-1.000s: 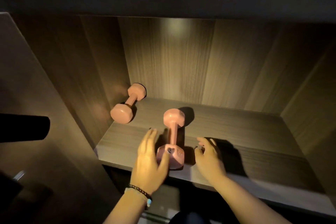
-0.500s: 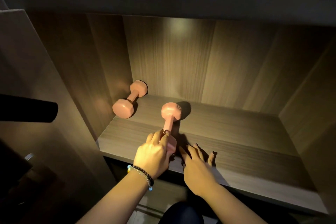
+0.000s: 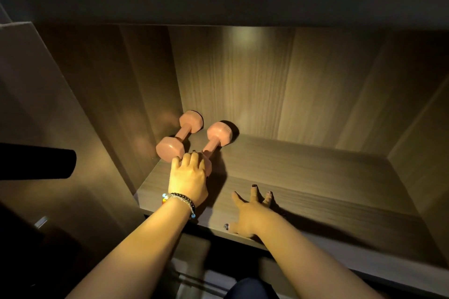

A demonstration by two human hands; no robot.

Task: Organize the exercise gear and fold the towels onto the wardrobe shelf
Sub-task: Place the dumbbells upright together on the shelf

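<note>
1. Dumbbells sit at the left end of the wardrobe shelf (image 3: 315,177): the first pink dumbbell (image 3: 178,137) lies against the left side panel, and the second pink dumbbell (image 3: 215,139) lies just beside it, angled the same way, its far head close to the back panel.
2. Left hand (image 3: 188,177) lies over the near head of the second dumbbell, fingers curled over it, the fingertips reaching toward the first dumbbell's near head; whether they touch it I cannot tell.
3. Right hand (image 3: 250,213) rests flat on the shelf near the front edge, fingers spread, holding nothing.
4. Handling, as a judgement: these look dense and rigid with a smooth coating, so heavy for their size. The flat-sided heads should stop them rolling. The narrow middle handle is the surest place to grip for a lift; pushing at a head suits sliding.
5. Towels are not in view.
</note>
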